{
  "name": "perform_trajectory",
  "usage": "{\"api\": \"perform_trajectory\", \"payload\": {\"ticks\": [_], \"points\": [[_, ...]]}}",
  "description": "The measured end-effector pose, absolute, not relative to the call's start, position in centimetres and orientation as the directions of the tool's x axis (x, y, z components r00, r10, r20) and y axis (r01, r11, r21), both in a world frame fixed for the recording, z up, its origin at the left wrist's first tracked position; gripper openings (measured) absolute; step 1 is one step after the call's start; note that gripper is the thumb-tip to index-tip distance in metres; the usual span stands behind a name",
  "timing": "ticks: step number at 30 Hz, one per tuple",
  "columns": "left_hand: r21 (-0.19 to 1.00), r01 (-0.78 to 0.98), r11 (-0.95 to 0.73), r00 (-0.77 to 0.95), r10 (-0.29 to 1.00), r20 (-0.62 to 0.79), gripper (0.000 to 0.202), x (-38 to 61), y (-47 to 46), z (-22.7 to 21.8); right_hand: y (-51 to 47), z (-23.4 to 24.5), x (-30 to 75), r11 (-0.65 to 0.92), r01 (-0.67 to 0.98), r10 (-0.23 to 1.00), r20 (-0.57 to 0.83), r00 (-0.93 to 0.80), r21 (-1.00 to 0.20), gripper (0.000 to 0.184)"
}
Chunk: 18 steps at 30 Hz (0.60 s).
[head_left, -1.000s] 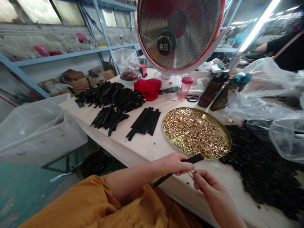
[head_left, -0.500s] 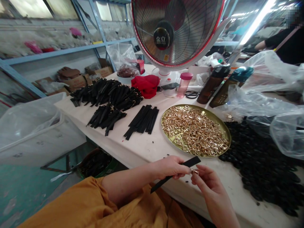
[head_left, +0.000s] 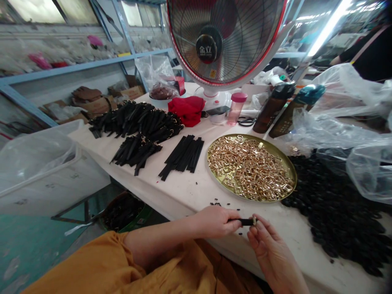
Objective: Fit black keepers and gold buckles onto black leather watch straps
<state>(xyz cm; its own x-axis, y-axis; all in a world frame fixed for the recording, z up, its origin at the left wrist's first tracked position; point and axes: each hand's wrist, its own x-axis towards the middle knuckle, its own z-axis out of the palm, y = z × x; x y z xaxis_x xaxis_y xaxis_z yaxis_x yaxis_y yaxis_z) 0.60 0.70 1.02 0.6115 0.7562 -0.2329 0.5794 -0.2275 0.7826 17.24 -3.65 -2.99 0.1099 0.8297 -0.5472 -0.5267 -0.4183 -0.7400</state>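
My left hand (head_left: 216, 221) is closed round a black strap (head_left: 246, 221), of which only a short end sticks out to the right. My right hand (head_left: 269, 247) pinches a small gold metal clip (head_left: 254, 221) onto that end. Both hands hover at the near edge of the white table (head_left: 190, 192). Just beyond them sits a round gold tray (head_left: 220, 179) heaped with gold clips (head_left: 252, 169). A few tiny black bits (head_left: 216, 203) lie on the table by my left hand.
Loose black straps (head_left: 183, 156) and piles of finished ones (head_left: 137, 120) lie to the left. A black heap (head_left: 337, 204) and clear plastic bags (head_left: 343, 134) fill the right. A fan heater (head_left: 225, 38), bottles (head_left: 272, 108), red cloth (head_left: 187, 110) stand behind. Another person (head_left: 367, 49) is far right.
The strap swung from slanting up-right to level, and most of it is now hidden in my left hand. My right hand has pushed the clip onto its end.
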Motion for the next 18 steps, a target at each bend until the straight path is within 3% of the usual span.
{"api": "perform_trajectory", "payload": {"ticks": [3,8,11,16,18], "points": [[0.843,0.507,-0.180,0.629,0.745,-0.219,0.022,1.0,0.5,1.1,-4.4,-2.9,16.3,-0.386,-0.382,0.877,-0.462,0.132,-0.840,0.031],[0.921,0.328,0.212,0.591,0.714,-0.375,0.018,1.9,0.0,0.6,-4.9,-2.6,15.7,-0.302,-0.068,0.925,-0.310,0.221,-0.951,0.026],[0.913,0.219,0.343,0.637,0.659,-0.400,0.010,1.9,0.0,0.4,-4.9,-2.3,15.9,-0.280,0.046,0.944,-0.266,0.194,-0.959,0.026],[0.904,0.177,0.389,0.657,0.637,-0.403,0.013,1.6,0.1,0.1,-5.0,-2.2,16.2,-0.279,0.113,0.946,-0.252,0.206,-0.954,0.028],[0.883,0.167,0.438,0.660,0.616,-0.430,0.015,1.6,0.1,-0.1,-5.0,-2.4,16.1,-0.315,0.021,0.929,-0.303,0.214,-0.949,0.027]]}}
